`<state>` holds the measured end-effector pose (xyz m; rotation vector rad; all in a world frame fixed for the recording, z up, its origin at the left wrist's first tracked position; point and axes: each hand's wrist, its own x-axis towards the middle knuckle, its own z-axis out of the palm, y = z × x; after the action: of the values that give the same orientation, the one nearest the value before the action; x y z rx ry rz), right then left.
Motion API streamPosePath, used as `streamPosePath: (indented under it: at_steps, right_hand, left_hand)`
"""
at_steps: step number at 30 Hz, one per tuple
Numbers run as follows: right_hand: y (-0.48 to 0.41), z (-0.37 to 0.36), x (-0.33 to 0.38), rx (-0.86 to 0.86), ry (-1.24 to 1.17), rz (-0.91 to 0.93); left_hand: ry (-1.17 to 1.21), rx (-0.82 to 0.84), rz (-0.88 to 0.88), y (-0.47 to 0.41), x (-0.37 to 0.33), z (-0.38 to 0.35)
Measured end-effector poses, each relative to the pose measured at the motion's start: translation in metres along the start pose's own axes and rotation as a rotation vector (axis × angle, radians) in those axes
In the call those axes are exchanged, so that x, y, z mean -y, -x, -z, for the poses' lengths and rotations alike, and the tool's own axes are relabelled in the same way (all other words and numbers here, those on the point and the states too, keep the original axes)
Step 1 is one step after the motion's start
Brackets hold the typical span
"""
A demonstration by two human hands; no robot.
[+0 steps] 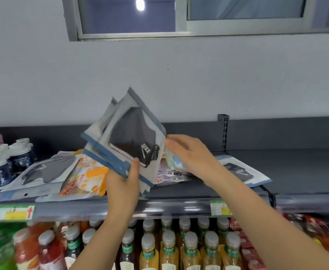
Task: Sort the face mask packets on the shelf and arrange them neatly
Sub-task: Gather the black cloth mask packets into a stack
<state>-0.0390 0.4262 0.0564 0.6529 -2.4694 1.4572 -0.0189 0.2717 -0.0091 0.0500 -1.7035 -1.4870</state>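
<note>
The left hand (123, 182) is holding a tilted stack of black face mask packets (128, 137) above the shelf (296, 172), its grip pinching the lower corner with the thumb in front. The right hand (189, 152), grip wide and fingers straight, is reaching to the stack's right edge. Loose packets (46, 170) are lying on the shelf below.

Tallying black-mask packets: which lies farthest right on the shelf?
The flat packet right of the right hand; the rest lie leftward or in the left hand.

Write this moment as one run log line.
left hand: holds black mask packets | right hand: open, over loose packets | sorting: unfinished
</note>
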Motion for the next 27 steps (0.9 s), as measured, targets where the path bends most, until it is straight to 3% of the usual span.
streamPosePath:
  at_steps: [1,3,5,7,13,18,22,24,27]
  right_hand:
    - [-0.004,0.009,-0.018,-0.063,0.302,-0.015]
    - [-0.009,0.028,-0.063,-0.008,0.721,-0.221]
    - [-0.008,0.038,-0.102,0.170,0.836,-0.494]
    - [-0.007,0.042,-0.127,0.209,0.852,-0.588]
    - [-0.001,0.051,-0.117,0.228,0.978,-0.403]
    - [0.004,0.050,-0.112,0.225,1.279,-0.254]
    - [0.003,0.048,-0.116,0.245,1.492,0.028]
    - [0.002,0.050,-0.116,0.255,1.472,0.107]
    - [0.003,0.057,-0.114,0.273,1.393,0.040]
  left_hand:
    - [0.036,-0.029,0.048,-0.001,-0.001,0.000]
    - [0.091,-0.071,0.118,-0.002,0.001,0.000]
    - [0.115,-0.069,0.149,-0.001,0.002,-0.001]
    - [0.137,-0.063,0.162,0.000,0.001,-0.003]
    - [0.143,-0.006,0.170,0.007,-0.002,-0.012]
    - [0.145,0.005,0.182,0.011,-0.001,-0.014]
    - [0.146,0.017,0.179,0.016,-0.002,-0.018]
    - [0.160,0.023,0.189,0.018,-0.003,-0.020]
    - [0.181,0.033,0.205,0.020,-0.003,-0.022]
